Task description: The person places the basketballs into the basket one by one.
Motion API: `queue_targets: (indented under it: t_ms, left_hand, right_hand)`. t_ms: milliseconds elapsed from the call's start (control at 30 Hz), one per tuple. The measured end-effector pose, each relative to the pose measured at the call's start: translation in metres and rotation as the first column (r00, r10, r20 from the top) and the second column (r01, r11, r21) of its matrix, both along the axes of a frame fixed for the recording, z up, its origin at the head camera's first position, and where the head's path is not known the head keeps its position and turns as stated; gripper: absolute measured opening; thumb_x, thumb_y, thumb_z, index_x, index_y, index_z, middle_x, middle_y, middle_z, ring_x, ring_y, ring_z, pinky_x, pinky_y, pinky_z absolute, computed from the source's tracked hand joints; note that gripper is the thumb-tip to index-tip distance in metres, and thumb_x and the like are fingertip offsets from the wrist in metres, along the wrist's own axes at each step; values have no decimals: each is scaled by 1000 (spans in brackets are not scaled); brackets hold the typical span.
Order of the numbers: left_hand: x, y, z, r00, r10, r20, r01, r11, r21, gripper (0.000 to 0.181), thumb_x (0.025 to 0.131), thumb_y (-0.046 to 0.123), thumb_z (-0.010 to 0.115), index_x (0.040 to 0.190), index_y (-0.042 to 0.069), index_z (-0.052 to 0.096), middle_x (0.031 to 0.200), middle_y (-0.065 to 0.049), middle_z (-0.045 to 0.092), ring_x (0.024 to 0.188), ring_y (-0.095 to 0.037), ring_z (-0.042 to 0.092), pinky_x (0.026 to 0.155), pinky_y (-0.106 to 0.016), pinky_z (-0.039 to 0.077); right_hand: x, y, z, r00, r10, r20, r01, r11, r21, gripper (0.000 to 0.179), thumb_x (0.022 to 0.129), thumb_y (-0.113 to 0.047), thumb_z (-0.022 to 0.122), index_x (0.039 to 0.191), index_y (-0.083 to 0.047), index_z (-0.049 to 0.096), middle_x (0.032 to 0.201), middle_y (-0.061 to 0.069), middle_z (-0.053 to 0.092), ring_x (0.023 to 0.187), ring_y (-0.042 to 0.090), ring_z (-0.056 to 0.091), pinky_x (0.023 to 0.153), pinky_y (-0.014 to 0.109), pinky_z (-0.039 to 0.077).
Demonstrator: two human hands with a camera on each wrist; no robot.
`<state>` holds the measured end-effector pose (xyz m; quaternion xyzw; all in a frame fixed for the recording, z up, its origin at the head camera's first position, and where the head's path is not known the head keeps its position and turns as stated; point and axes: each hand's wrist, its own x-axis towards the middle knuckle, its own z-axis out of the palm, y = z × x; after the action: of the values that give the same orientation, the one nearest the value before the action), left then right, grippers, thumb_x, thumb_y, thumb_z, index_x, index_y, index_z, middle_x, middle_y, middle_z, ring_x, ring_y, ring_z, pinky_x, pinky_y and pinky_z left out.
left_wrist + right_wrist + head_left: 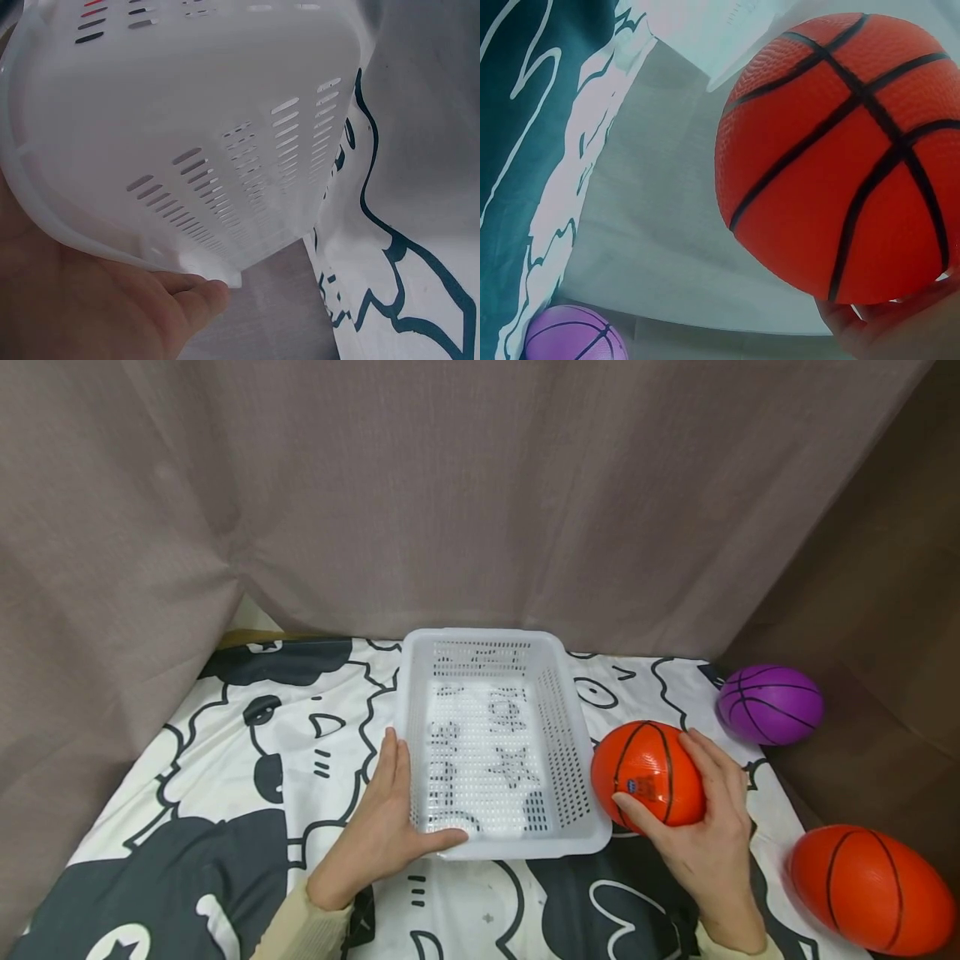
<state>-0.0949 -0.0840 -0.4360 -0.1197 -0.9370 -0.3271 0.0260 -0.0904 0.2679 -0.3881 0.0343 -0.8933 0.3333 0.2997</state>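
Note:
A white plastic basket (592, 839) with slotted walls lies on the patterned cloth, nothing inside it. My left hand (386, 818) rests at its near left corner, straight fingers along the outer left side and the thumb over the near rim. In the left wrist view, the fingertips (210, 300) lie right at the rim's underside. Beside the basket's right wall, my right hand (712, 827) grips an orange toy basketball (648, 772) with black lines, thumb on the near side and fingers over the right. The right wrist view shows this ball large, the palm partly hidden behind it.
A purple toy basketball (770, 704) sits at the far right of the cloth. Another orange ball (870, 889) lies at the near right edge. The black-and-white cartoon cloth (315, 760) covers the surface. A grey-brown curtain (480, 493) hangs behind, with darker fabric along the right.

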Motion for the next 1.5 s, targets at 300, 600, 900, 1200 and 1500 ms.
queue_targets:
  t_ms: [300, 600, 900, 1200, 1500]
  left_hand:
    - [-1, 0, 0, 1000, -6, -25, 6, 1000, 15, 142, 62, 81, 67, 152, -7, 1, 158, -23, -16, 146, -31, -5, 115, -44, 16]
    - [-2, 0, 0, 999, -4, -33, 4, 1000, 0, 142, 62, 79, 69, 151, -9, 1, 157, -24, -16, 146, -34, -3, 115, -44, 15]
    - [-2, 1, -1, 1000, -1, -5, 1, 1000, 8, 142, 62, 80, 68, 151, -8, 1, 157, -24, -16, 146, -33, -5, 115, -44, 15]
    - [-1, 0, -1, 1000, 7, 9, -7, 1000, 2, 143, 62, 81, 67, 151, -8, 1, 157, -23, -17, 146, -32, -6, 115, -44, 14]
    - [-1, 0, -2, 1000, 7, 22, -7, 1000, 0, 143, 62, 82, 66, 151, -8, 0, 157, -22, -18, 146, -32, -6, 115, -43, 14]
  right_hand:
    - [-3, -4, 5, 997, 70, -41, -68, 996, 53, 105, 50, -19, 98, 143, -19, 51, 148, 2, 42, 131, 23, 36, 93, 12, 33]
    - [-1, -7, 11, 987, 159, 17, -160, 982, 97, 103, 53, -21, 97, 144, -19, 49, 154, -1, 34, 135, 25, 30, 95, 35, 41]
    - [3, -10, 16, 961, 268, -61, -267, 963, 24, 85, 63, -7, 89, 140, -11, 54, 153, 4, 36, 135, 25, 37, 99, 12, 33]
    - [3, -12, 16, 912, 367, -183, -377, 926, -18, 65, 77, -25, 83, 130, 3, 58, 147, 17, 42, 132, 29, 42, 102, 17, 36]
    - [2, -18, 17, 867, 397, -301, -432, 900, -57, 56, 82, -25, 79, 122, 11, 61, 139, 27, 47, 128, 34, 47, 104, 25, 38]
